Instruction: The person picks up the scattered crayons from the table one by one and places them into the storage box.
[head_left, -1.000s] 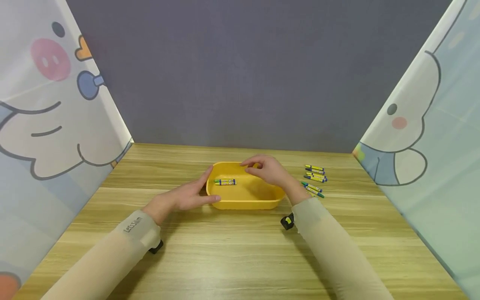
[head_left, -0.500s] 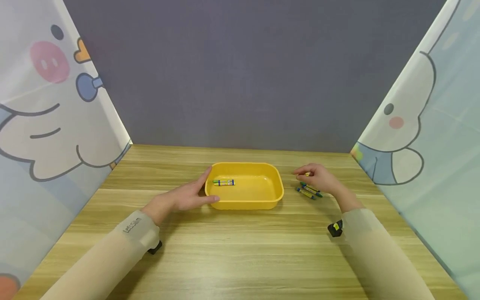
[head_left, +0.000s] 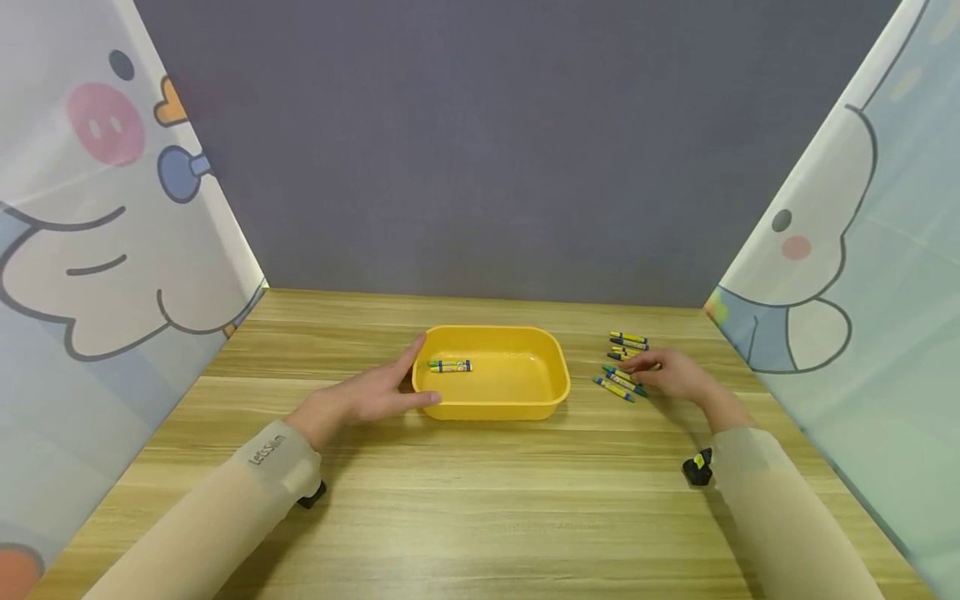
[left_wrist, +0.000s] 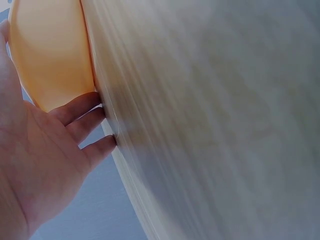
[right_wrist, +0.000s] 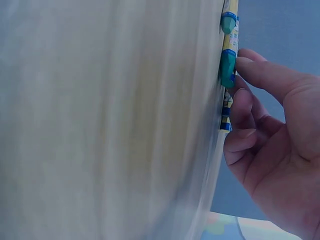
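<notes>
A yellow plastic tray (head_left: 495, 411) sits mid-table with two crayons (head_left: 451, 367) side by side at its left end. My left hand (head_left: 378, 392) rests against the tray's left end, fingers along its outer side and thumb at the front rim. In the left wrist view its fingers (left_wrist: 84, 120) are spread beside the tray wall. Right of the tray, my right hand (head_left: 671, 375) reaches over loose crayons. In the right wrist view its thumb tip lies at a green-tipped crayon (right_wrist: 228, 69), the other fingers bent. Whether it pinches the crayon cannot be made out.
Several paper-wrapped crayons (head_left: 628, 338) lie in loose groups on the wooden table (head_left: 480, 492), with a green-ended one (head_left: 615, 390) nearest the front. A grey panel (head_left: 480, 150) stands behind, and printed cartoon cloths (head_left: 900, 333) hang on both sides.
My right hand has gone from over the tray to the crayons on the right, then slightly nearer the front, to the green-tipped ones. My left hand has stayed at the tray.
</notes>
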